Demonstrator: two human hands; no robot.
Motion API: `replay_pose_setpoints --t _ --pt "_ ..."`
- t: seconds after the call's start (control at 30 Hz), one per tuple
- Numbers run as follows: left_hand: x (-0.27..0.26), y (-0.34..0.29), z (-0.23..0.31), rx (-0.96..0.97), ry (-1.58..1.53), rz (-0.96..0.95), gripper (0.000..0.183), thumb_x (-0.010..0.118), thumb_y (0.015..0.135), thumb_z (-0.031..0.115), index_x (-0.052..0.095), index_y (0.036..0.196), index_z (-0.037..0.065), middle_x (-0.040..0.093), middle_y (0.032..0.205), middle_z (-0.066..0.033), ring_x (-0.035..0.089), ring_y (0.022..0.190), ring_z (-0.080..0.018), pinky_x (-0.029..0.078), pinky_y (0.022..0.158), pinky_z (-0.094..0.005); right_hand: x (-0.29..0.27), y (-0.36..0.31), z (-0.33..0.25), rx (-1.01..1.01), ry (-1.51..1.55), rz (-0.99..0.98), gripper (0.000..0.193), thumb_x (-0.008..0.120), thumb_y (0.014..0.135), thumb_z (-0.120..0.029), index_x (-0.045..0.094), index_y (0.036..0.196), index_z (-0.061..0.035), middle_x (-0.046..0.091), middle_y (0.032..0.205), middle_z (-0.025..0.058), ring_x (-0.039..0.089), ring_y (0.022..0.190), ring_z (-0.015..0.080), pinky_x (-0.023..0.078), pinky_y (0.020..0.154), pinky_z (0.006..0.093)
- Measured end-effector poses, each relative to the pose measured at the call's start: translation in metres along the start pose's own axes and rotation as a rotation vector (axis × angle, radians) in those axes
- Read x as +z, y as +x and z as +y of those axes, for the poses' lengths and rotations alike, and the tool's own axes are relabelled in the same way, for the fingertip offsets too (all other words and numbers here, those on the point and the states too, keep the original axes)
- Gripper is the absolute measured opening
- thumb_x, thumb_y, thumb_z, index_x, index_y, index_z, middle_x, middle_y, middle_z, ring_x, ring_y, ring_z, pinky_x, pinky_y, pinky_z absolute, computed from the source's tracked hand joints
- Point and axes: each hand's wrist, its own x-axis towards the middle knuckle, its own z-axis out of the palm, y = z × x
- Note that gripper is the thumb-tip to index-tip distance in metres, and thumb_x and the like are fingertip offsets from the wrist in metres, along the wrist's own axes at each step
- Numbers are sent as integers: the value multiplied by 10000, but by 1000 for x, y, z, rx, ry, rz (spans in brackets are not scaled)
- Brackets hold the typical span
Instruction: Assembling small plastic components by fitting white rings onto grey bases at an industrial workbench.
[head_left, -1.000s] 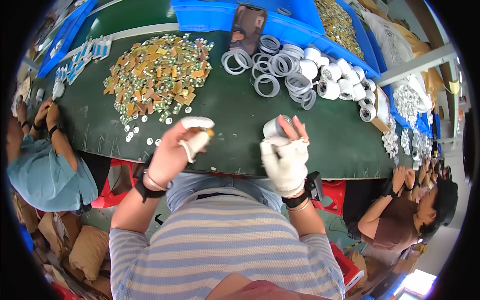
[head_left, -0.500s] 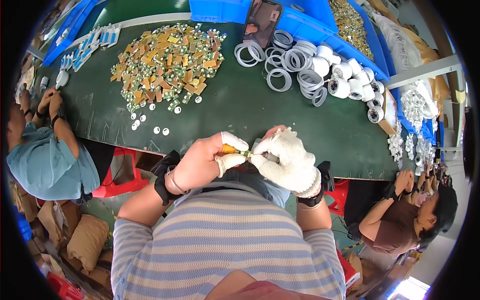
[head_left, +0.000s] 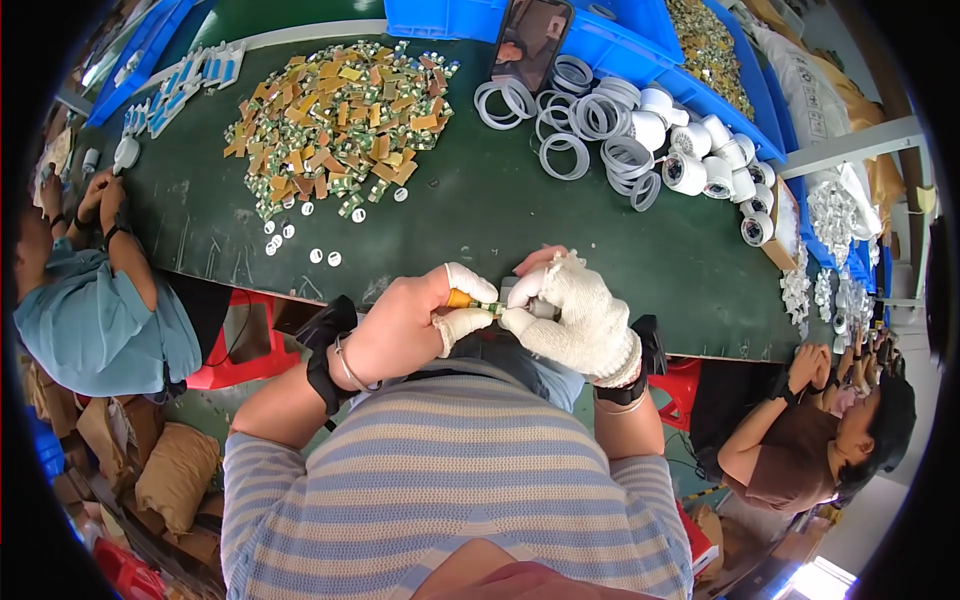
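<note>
My left hand [head_left: 395,325], with white covers on thumb and forefinger, pinches a small circuit board [head_left: 494,309] with an amber strip [head_left: 459,298] at its left end. My right hand [head_left: 580,330] wears a white knitted glove, its fingers closed round a small greyish piece [head_left: 541,308] that they partly hide. The board's right end meets the tips of the gloved thumb and forefinger. Whether the board touches the greyish piece is too small to tell. Both hands are over the near edge of the green table [head_left: 440,215].
A pile of small boards [head_left: 345,120] lies ahead, with several white discs [head_left: 317,256] before it. Grey rings [head_left: 565,157], white camera housings [head_left: 684,174], a phone [head_left: 530,42] and blue bins [head_left: 630,50] are at the back right. Co-workers sit at left [head_left: 100,310] and right [head_left: 795,450].
The gloved forefinger and thumb have shifted slightly around the board's right end. My left hand keeps its pinch, and the whole view has moved a little.
</note>
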Motion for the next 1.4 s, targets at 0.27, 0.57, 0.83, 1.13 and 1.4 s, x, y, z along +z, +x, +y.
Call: replay_pose_setpoints --t 0.27,0.57,0.83,1.13,1.4 --pt "-4 -2 1 23 9 6 218 746 983 83 679 1186 35 784 1025 -102 739 900 -138 574 796 -298 -3 2 0 -104 -163 -20 187 908 758 -214 782 886 -161 714 845 -5 702 958 262 519 998 484" --pt "4 -10 2 212 338 143 183 786 926 57 720 1093 89 772 954 -123 752 821 -325 581 719 -350 7 15 4 -203 -69 -14 178 901 742 -194 757 842 -165 708 843 18 694 938 272 505 1019 535" --pt "-45 -27 28 70 93 202 230 760 968 45 661 1174 18 750 1087 -92 740 978 -176 588 860 -320 -3 -8 -9 -29 -22 154 431 863 773 -247 719 1145 -80 705 1134 157 663 1066 335 507 959 436" --pt "-220 -82 4 -120 564 893 507 661 1055 123 468 1520 56 701 1197 -56 634 863 -89 509 738 -230 -8 -10 40 -38 83 376 199 769 958 -110 740 1146 -53 707 1077 64 645 813 96 540 685 287" --pt "-86 -19 -2 143 440 487 792 684 967 -13 323 1655 141 676 1219 -39 609 879 -90 505 809 -246 -154 -30 129 736 -713 773 796 850 818 -445 579 1427 -11 697 1242 222 682 1138 377 526 1001 459"
